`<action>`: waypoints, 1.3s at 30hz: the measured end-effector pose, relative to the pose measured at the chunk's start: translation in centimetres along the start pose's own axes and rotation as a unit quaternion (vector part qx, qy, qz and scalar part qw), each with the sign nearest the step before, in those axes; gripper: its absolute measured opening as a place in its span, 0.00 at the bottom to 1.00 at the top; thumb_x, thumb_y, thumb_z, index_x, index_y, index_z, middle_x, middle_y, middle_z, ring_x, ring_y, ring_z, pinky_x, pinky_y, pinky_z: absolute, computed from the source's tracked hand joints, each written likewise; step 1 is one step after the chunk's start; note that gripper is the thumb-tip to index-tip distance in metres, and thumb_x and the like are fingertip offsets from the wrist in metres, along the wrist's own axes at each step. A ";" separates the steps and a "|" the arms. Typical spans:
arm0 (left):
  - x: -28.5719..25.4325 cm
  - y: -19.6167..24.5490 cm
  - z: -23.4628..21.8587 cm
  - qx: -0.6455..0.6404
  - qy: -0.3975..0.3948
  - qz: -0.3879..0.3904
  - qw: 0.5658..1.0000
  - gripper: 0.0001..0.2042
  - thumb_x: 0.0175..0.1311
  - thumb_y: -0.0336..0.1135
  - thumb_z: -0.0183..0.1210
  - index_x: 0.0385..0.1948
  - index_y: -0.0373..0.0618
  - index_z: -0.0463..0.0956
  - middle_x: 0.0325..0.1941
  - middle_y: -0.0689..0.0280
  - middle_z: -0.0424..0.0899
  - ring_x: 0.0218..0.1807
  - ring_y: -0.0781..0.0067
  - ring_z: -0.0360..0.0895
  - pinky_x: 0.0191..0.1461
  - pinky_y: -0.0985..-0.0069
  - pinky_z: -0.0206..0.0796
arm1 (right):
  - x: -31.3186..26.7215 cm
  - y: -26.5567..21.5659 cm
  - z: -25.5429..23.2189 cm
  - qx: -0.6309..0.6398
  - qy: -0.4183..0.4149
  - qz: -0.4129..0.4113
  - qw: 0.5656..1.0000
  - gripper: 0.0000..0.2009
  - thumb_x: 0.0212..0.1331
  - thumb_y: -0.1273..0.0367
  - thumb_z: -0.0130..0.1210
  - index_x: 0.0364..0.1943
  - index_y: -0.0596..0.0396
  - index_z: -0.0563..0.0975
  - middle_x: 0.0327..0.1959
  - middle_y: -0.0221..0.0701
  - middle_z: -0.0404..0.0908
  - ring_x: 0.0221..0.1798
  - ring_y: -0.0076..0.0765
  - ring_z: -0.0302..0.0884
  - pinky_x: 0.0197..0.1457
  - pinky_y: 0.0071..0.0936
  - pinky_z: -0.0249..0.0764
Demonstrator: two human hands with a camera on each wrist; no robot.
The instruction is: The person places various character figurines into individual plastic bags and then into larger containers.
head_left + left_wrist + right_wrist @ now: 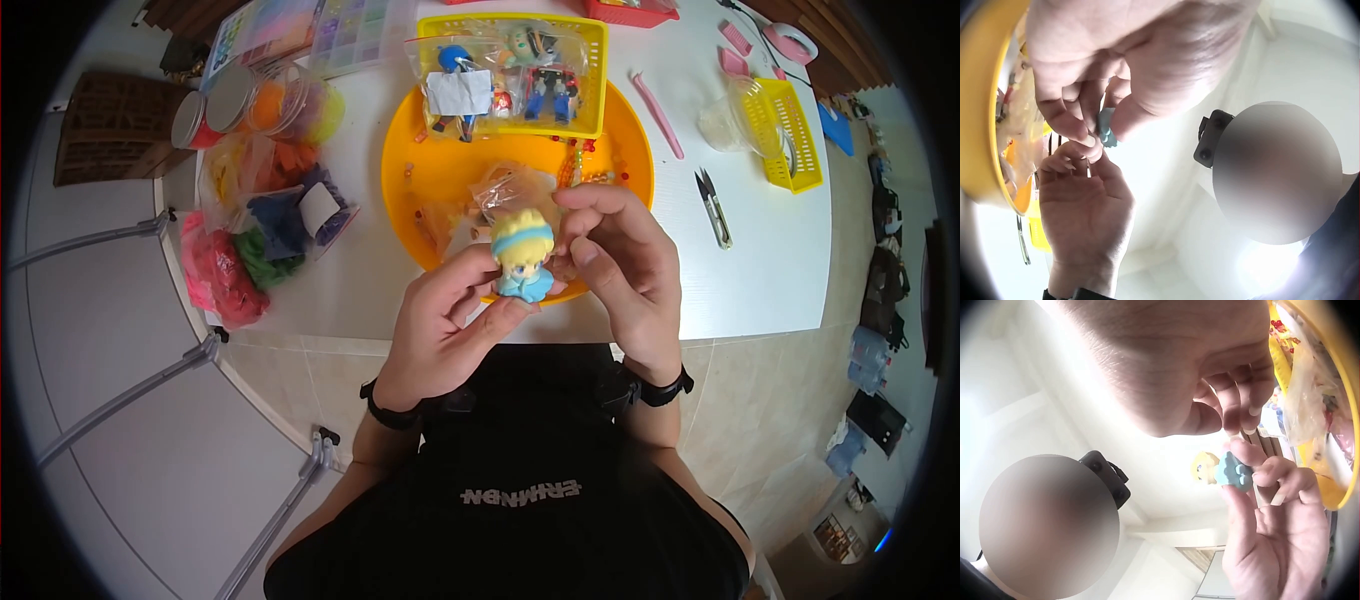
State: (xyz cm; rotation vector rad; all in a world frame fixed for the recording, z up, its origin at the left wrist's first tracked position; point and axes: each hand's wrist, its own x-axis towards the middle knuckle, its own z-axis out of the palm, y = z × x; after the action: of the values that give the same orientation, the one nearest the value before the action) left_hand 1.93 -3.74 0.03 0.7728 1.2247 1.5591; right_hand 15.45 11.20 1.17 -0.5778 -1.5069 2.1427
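My left hand (pixel 435 330) pinches a small toy doll figurine (pixel 523 250) between thumb and fingers, over the front rim of the orange tray (pixel 398 215). The doll has yellow hair, a light blue headband and a light blue dress. It is upright, its face towards the head camera. In the right wrist view its blue underside (pixel 1235 474) shows between the left thumb and fingers. Just to the right, my right hand (pixel 635 285) has loosely bent fingers, thumb apart from the forefinger, with nothing seen in its grasp. Its fingertips are close by the left fingertips in the left wrist view.
Behind the doll, clear plastic bags (pixel 515 190) and beads lie in the tray. A yellow basket (pixel 597 75) of bagged figures overlaps its back. Jars (pixel 230 97) and bags of coloured material (pixel 265 255) stand left; pink tweezers (pixel 657 115) and thread snips (pixel 713 210) lie right.
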 end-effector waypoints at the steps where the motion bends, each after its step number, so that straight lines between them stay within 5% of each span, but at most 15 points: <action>1: 0.1 0.3 0.0 -0.013 -0.006 -0.010 1.000 0.16 0.76 0.25 0.55 0.60 0.29 0.70 0.57 0.56 0.81 0.58 0.66 0.82 0.62 0.72 0.74 | 0.1 0.4 -0.2 -0.013 -0.001 -0.011 1.000 0.17 0.68 0.82 0.49 0.60 0.62 0.74 0.42 0.25 0.73 0.45 0.20 0.76 0.53 0.20 0.73; 8: 0.0 0.1 -0.4 -0.011 -0.025 -0.009 1.000 0.17 0.76 0.27 0.54 0.61 0.29 0.69 0.59 0.55 0.79 0.59 0.64 0.82 0.62 0.70 0.74 | 0.0 0.2 0.2 0.001 0.009 -0.010 1.000 0.17 0.68 0.82 0.49 0.59 0.62 0.75 0.41 0.25 0.73 0.41 0.19 0.75 0.49 0.19 0.73; 20: 0.1 0.9 -0.3 -0.037 -0.043 -0.024 0.998 0.19 0.78 0.30 0.54 0.64 0.28 0.69 0.61 0.54 0.79 0.58 0.62 0.83 0.62 0.70 0.75 | 0.3 0.3 0.1 -0.040 -0.027 -0.039 0.998 0.19 0.67 0.83 0.48 0.61 0.62 0.76 0.39 0.28 0.73 0.42 0.20 0.74 0.57 0.24 0.79; 39: 0.1 1.0 0.0 -0.014 -0.039 -0.021 0.999 0.19 0.77 0.32 0.55 0.62 0.28 0.71 0.57 0.55 0.83 0.55 0.64 0.86 0.56 0.73 0.78 | 0.1 0.5 -0.1 -0.061 -0.017 -0.048 0.997 0.21 0.62 0.84 0.50 0.60 0.60 0.77 0.37 0.25 0.72 0.40 0.20 0.70 0.47 0.19 0.70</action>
State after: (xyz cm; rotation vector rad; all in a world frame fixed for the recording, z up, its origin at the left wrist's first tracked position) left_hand 1.55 -3.68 0.97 0.7770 1.1531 1.4962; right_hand 15.38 11.22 0.63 -0.5026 -1.6580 2.0090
